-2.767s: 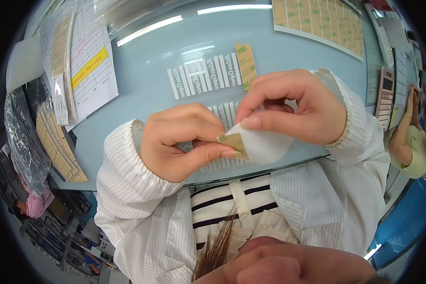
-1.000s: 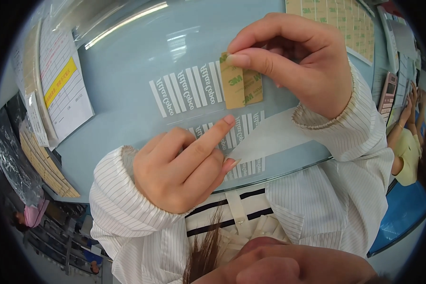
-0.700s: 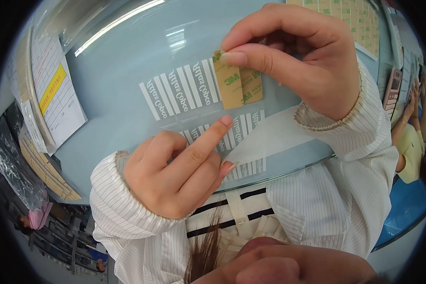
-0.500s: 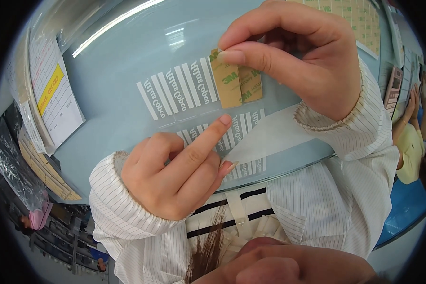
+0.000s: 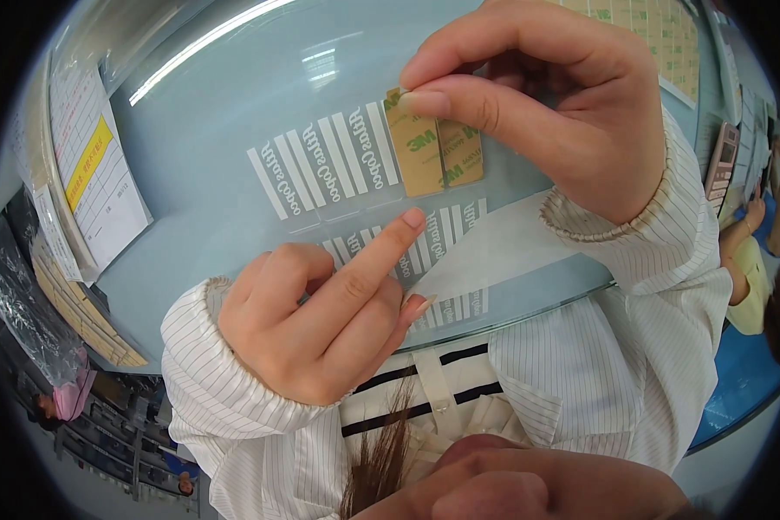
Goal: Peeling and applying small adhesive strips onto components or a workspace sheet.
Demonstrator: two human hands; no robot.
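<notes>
Two hands work over a glossy pale-blue surface [image 5: 191, 208]. The right hand [image 5: 563, 121] pinches one tan adhesive strip [image 5: 420, 156] by its far end, thumb against bent forefinger. Gripping only the tip probably keeps fingers off most of its length and leaves both long edges in sight. The strip stands nearly parallel to a second tan strip [image 5: 464, 160], just beside it on the right, with a thin dark gap between them near the lower ends; that closeness suggests the neighbour serves as a guide for alignment. On the other side, it adjoins the upper row of white bars and mirrored lettering [image 5: 325, 165]. Whether its whole underside touches down, I cannot tell.

The left hand [image 5: 321, 321] has one finger stretched out, its tip just below the strip's near end, perhaps to steady the sheet or mark that end; the remaining fingers are curled. A translucent white liner [image 5: 503, 247] runs from its thumb toward the right cuff [image 5: 607, 199], across part of the middle lettering row [image 5: 442, 238]. Its corner meets the thumb, but I cannot tell whether it is pinched there.

A larger tan adhesive sheet [image 5: 654, 39] lies beyond the right hand, and a form with a yellow band [image 5: 104, 165] lies at the left, both apart from the lettering, likely to leave room for the forearms.
</notes>
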